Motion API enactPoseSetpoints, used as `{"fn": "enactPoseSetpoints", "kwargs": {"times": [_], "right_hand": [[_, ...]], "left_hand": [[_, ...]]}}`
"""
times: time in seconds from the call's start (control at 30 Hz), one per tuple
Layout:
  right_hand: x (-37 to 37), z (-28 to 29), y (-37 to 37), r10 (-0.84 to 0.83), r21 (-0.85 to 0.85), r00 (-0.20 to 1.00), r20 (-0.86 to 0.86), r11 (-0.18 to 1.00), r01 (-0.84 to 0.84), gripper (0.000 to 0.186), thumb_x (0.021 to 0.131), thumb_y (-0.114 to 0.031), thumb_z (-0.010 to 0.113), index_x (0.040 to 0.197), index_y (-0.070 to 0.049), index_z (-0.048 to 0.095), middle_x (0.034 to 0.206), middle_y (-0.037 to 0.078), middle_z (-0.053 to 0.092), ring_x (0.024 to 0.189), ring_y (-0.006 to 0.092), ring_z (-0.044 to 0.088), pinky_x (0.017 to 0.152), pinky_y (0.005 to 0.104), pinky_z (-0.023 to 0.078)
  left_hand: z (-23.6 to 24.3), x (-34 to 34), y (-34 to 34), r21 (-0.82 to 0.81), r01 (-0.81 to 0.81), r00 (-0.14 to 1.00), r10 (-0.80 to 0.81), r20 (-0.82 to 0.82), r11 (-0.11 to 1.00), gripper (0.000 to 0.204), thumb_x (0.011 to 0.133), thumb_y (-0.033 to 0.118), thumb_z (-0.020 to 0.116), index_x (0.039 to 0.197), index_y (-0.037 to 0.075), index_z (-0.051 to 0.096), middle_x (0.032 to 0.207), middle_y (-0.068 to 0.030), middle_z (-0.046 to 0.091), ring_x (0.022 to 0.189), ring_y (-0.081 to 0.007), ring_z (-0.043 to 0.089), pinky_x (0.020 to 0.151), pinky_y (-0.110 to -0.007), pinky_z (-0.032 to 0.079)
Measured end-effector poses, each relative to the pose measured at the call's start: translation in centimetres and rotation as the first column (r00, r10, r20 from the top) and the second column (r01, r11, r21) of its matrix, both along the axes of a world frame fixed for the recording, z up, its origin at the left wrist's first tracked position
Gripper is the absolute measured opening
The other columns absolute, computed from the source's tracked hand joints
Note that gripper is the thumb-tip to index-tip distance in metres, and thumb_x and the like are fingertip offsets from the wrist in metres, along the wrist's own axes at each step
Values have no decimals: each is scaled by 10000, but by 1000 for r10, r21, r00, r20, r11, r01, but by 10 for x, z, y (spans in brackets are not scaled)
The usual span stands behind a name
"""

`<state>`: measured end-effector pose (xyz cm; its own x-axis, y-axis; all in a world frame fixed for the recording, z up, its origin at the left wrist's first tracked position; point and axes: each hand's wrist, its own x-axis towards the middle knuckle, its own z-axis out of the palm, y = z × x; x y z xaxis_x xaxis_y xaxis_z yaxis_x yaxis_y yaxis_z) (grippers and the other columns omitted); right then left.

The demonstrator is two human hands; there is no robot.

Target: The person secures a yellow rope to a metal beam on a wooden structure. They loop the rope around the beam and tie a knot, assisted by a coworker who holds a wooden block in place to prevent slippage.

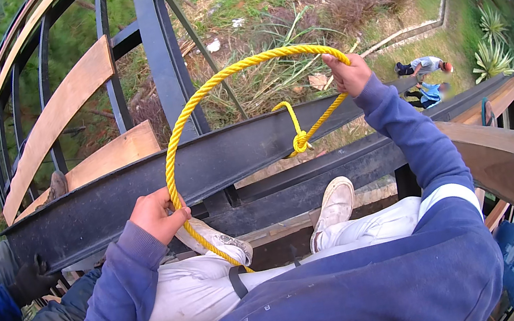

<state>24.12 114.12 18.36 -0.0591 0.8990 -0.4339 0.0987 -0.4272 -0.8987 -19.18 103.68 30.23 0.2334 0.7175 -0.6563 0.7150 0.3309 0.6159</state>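
A thick yellow rope [245,61] arches between my two hands in a wide loop. My right hand [347,74] grips it at the upper right, fingers closed round it. My left hand [159,216] pinches the same rope lower at the left, above my white shoe, and the rope runs on down over my leg. From my right hand a length slants down to a knot [300,143] tied at the black steel beam [102,202], with a small upright bight beside it.
Wooden planks [55,118] cross black bars at the upper left. A co-worker's gloved hand [33,286] is at the lower left. Far below, two people [429,93] are on grassy ground. A curved timber [507,168] is at my right. My feet are near the beams' open edge.
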Motion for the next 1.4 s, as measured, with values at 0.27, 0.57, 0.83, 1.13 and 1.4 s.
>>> {"fn": "enactPoseSetpoints", "kwargs": {"times": [0.27, 0.57, 0.83, 1.13, 1.4], "right_hand": [[-9, 4, 5, -84, 12, 990, -111, 996, 86, 358, 905, -309, 572, 634, -109, 450, 483, -60, 335, 386, 50, 307, 371, 241, 248], [-40, -9, 8, -120, 59, 934, -337, 987, 149, 300, 950, -149, 400, 655, -97, 380, 499, -28, 291, 375, 76, 263, 360, 244, 238], [-38, -39, 16, -130, 33, 910, -394, 987, 156, 176, 967, -181, 405, 1010, -38, 499, 503, -39, 293, 371, 59, 262, 335, 227, 211], [-59, -33, 29, -79, 19, 931, -357, 996, 92, 157, 945, -213, 424, 854, -87, 444, 476, -23, 286, 327, 86, 237, 306, 255, 196], [-72, -7, 19, -88, 27, 929, -361, 994, 105, 321, 927, -174, 417, 622, -109, 342, 457, -20, 277, 325, 91, 249, 307, 260, 190]], "left_hand": [[25, 26, 4, -27, 58, 993, -55, 100, 998, 81, 751, 29, 638, 798, -10, 586, 684, -52, 616, 646, -102, 580, 588, -270, 465], [96, 70, -45, 153, 453, 843, -478, 249, 878, 299, 836, 300, 554, 855, 2, 545, 700, -173, 600, 648, -367, 603, 597, -447, 494], [92, 66, -65, 354, 182, 886, -309, 345, 917, 290, 863, 283, 566, 860, -4, 525, 681, -156, 568, 604, -345, 584, 526, -396, 476], [79, 70, -64, 472, 238, 883, -392, 260, 849, 323, 848, 312, 570, 816, -2, 501, 668, -197, 559, 634, -394, 559, 571, -447, 442], [87, 66, -64, 454, 260, 888, -395, 235, 853, 330, 845, 322, 574, 794, 2, 511, 640, -189, 563, 629, -387, 568, 563, -443, 443]]}}
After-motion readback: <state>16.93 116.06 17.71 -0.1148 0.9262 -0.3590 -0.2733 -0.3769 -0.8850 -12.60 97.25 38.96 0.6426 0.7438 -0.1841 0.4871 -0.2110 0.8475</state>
